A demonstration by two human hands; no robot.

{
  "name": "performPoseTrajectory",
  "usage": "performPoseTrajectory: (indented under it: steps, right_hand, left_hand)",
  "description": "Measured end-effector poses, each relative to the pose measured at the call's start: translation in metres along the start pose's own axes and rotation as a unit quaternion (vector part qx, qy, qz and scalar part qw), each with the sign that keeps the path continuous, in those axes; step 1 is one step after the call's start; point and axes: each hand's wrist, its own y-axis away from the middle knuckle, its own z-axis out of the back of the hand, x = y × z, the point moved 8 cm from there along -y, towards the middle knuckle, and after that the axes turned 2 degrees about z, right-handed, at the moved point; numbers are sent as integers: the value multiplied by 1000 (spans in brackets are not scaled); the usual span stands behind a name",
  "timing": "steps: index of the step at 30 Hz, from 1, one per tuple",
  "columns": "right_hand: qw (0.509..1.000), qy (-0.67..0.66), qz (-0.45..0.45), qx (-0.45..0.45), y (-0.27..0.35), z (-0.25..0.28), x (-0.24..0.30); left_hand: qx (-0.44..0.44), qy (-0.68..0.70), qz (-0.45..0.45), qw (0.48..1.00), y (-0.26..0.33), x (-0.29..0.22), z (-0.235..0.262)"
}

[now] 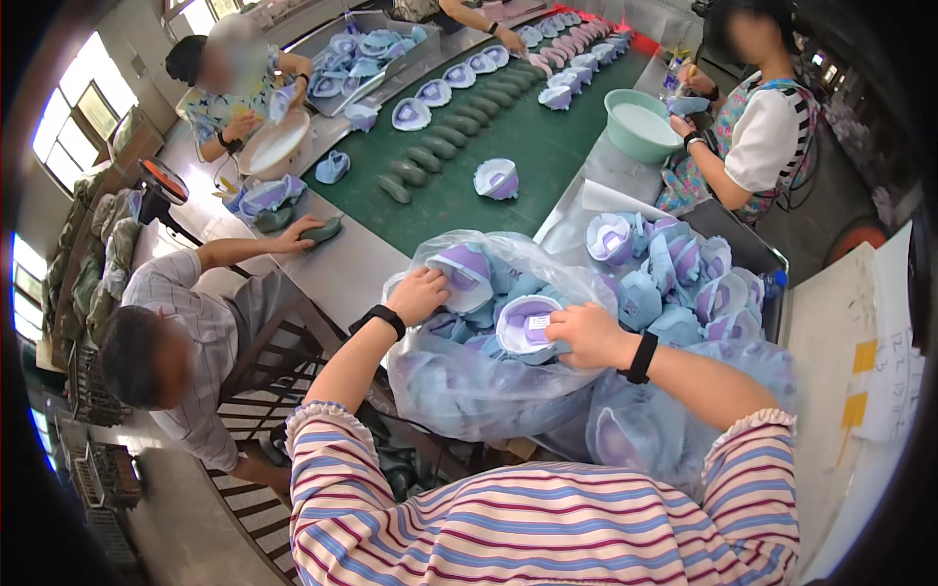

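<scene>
Head view: the left hand [420, 295] curls narrowly over the left edge of a purple-and-blue cupped piece [461, 273]; its thumb is hard to make out, so I cannot tell whether it grips. The right hand [594, 335] is drawn in, thumb and fingers pinching the right edge of a pale-lined cupped piece [528, 327] with a white label inside. Both pieces are in the mouth of a clear plastic bag [420, 383], on top of more blue and purple ones. Just right of the bag lies a loose heap of similar pieces [653, 293]. Beyond it, a green tabletop [445, 223] bears a slanting row of dark green foot-shaped forms [422, 159], with a lone cupped piece [496, 180] near its closer end. At left, a seated co-worker's hand [293, 236] rests on another dark form [322, 230]; at right, a person in an apron works beside a mint-green basin [625, 146].
</scene>
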Motion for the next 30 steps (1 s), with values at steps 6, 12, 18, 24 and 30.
performPoseTrajectory:
  steps: [6,12,18,24,30]
  right_hand:
    - [951,-252,-42,-172,28,47,-28]
    - [906,-398,51,-136,35,82,-16]
    - [792,-604,-16,-89,18,98,-33]
    - [615,-771,-19,-163,9,87,-51]
    - [676,-707,-60,-196,16,94,-68]
  left_hand:
    - [-286,758,261,525,27,58,57]
    - [-282,816,207,460,22,18,118]
    - [-227,465,197,833,-3,-18,162]
    - [-322,535,259,737,-30,38,160]
    - [-161,456,74,872,-93,-1,147]
